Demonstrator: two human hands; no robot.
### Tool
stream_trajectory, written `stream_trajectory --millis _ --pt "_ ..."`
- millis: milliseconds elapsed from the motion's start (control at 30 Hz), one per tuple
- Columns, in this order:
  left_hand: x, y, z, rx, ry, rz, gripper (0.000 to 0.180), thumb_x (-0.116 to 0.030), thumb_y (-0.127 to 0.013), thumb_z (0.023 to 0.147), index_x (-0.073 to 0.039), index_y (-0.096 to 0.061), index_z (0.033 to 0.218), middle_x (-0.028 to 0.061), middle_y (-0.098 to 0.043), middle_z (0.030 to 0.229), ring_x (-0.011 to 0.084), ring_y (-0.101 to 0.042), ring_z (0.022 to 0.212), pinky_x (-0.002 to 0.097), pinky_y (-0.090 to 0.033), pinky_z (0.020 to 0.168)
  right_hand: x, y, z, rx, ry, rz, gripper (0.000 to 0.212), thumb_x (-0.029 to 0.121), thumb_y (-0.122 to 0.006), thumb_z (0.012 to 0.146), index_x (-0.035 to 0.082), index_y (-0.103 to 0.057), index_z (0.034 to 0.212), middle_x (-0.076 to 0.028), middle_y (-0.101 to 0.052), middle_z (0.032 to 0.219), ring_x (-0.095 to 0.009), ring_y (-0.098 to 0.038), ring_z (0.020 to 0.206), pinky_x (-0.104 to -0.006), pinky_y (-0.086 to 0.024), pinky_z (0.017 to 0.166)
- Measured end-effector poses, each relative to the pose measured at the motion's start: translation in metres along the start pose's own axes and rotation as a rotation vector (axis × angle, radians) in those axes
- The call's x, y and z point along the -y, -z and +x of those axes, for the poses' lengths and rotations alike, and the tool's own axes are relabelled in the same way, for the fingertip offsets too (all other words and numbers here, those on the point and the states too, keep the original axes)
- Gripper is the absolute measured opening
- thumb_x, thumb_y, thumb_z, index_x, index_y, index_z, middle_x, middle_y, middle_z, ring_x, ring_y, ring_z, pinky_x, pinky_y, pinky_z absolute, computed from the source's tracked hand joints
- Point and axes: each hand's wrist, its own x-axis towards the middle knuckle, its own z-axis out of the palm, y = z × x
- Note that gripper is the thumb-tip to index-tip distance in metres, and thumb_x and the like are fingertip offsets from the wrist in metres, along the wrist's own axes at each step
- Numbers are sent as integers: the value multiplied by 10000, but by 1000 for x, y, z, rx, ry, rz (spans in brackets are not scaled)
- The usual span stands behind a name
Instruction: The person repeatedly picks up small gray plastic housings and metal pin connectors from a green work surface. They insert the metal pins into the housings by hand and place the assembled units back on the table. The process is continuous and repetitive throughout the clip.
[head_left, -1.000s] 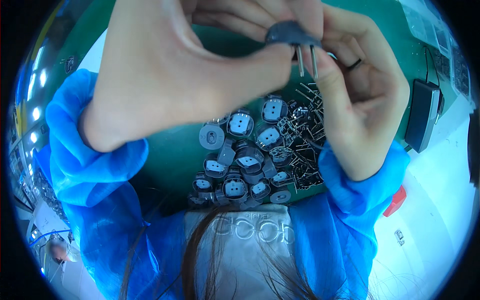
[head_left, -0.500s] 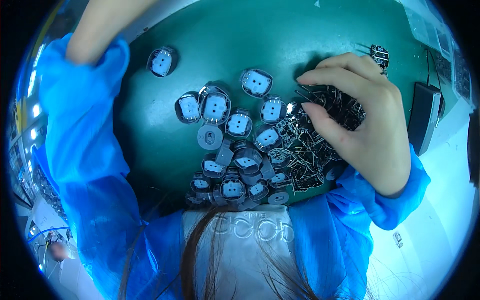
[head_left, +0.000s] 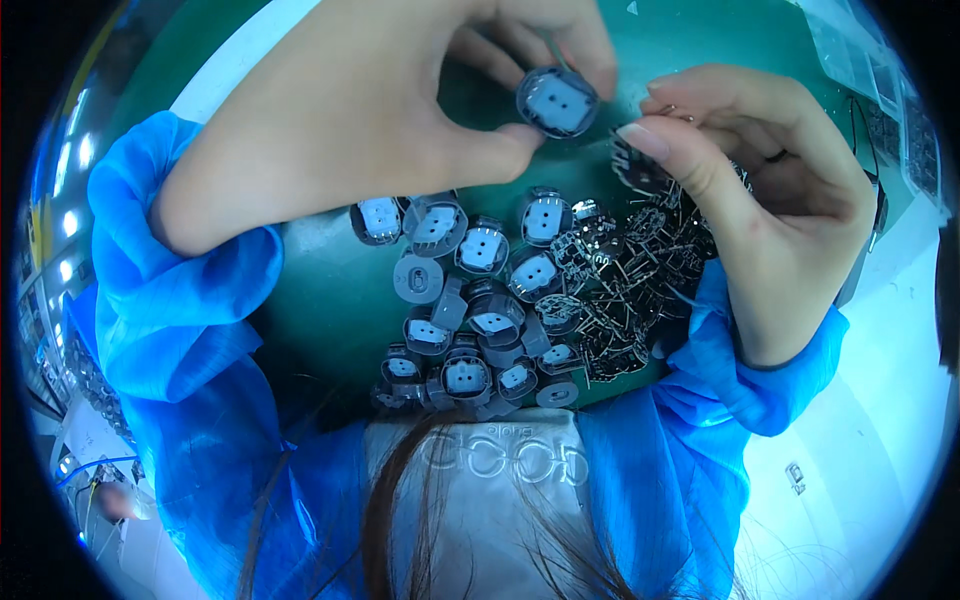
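Note:
My left hand (head_left: 400, 110) reaches across the upper middle and grips a round grey plastic housing (head_left: 558, 102) with a pale insert, pinched between thumb and fingers. A thin wire shows just above this housing. To its right, my right hand (head_left: 780, 190) pinches a small black circuit board (head_left: 638, 165) between thumb and forefinger. The board and the housing are close together but apart. Below my right hand lies a tangled heap of black circuit boards (head_left: 630, 290) with metal leads. Several more grey housings (head_left: 482, 245) cluster left of the heap.
All of this lies on a green table mat (head_left: 320, 310). Flat grey round caps (head_left: 418, 278) rest among the housings. A clear plastic tray (head_left: 890, 90) stands at the far right. A dark box, partly hidden, sits behind my right hand.
My left hand has come in from the upper left and now holds a housing. My right hand has closed on a circuit board and lifted it from the heap.

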Motion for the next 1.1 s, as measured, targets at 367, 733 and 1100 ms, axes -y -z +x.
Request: stream_trajectory --millis 367,733,1100 --pt "-46 -4 -4 -56 327 -94 359 24 -847 796 40 -703 1125 149 -747 1009 157 -747 893 293 -633 837 4 -16 1 -50 323 -356 191 -131 -754 825 -72 -698 998 -151 -755 960 -206 -745 910 -301 -593 861" --pt "5 -11 -13 -90 88 -438 336 55 -829 805 58 -712 1120 187 -748 1050 198 -751 942 329 -643 868 7 -25 4 -123 506 -565 221 -156 -796 730 -42 -734 909 -100 -751 890 -185 -716 788 -287 -553 716" --pt "-23 -7 -13 -119 319 -369 340 134 -781 800 70 -689 1121 181 -741 1056 225 -744 994 340 -624 912 -9 -23 -4 -187 306 -138 186 -180 -735 792 -80 -713 948 -115 -743 921 -186 -725 869 -285 -587 807"
